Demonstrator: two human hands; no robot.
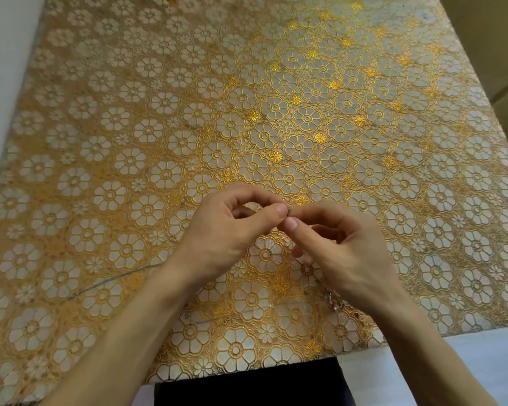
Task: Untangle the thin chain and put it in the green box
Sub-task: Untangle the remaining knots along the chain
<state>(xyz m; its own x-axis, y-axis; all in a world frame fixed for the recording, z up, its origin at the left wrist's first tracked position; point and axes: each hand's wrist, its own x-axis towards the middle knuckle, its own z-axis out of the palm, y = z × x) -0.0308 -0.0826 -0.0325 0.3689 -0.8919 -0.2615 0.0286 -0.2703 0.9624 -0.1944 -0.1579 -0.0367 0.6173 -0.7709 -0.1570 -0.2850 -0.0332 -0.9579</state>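
My left hand (229,230) and my right hand (340,250) meet above the table's near middle, thumb and forefinger tips pressed together. Between those tips a tiny bit of thin silver chain (288,210) shows, pinched by both hands. More of the chain (332,301) hangs in a small silvery bunch below my right wrist, just over the cloth. The stretch between these two parts is hidden behind my right hand. No green box is in view.
A gold and white flower-patterned lace tablecloth (188,112) covers the table. A wall borders the table on the left (3,68). The table's near edge (247,373) runs just in front of my dark clothing (247,388).
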